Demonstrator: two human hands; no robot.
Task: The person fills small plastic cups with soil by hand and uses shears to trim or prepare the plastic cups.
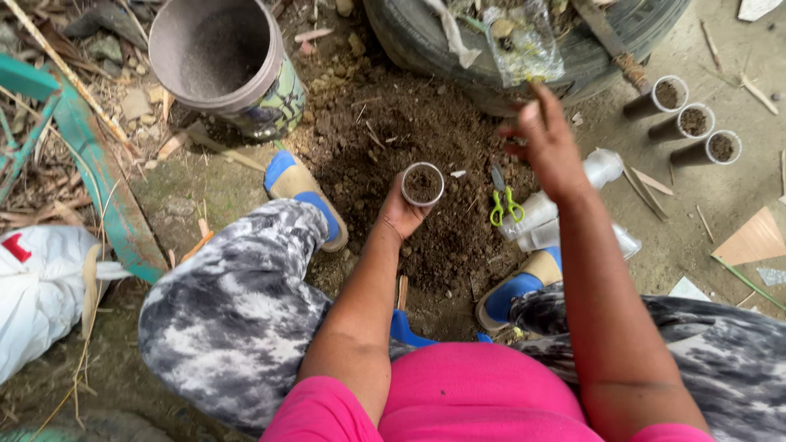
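- The left hand (399, 214) was wrapped around a small white tube pot (422, 183) part-filled with soil, holding it upright with its open mouth facing up, over the heap of loose dark soil (393, 131).
- The right hand (547, 141) hovered up and to the right of that pot, well apart from it, fingers loosely spread and slightly blurred; whether it pinched any soil could not be told.
- The pot's long axis ran straight up and down, so only its rim and soil surface showed; its wall was hidden by the left fingers.
- Just below the right hand lay green-handled scissors (504, 203) and a bundle of clear plastic tubes (565, 205), partly covered by the forearm.
- Farther right of that hand, three filled pots (693, 123) lay tilted in a row.
- A large bucket (225, 61) stood beyond the left hand; a tyre (589, 49) beyond the right was cut off by the frame.
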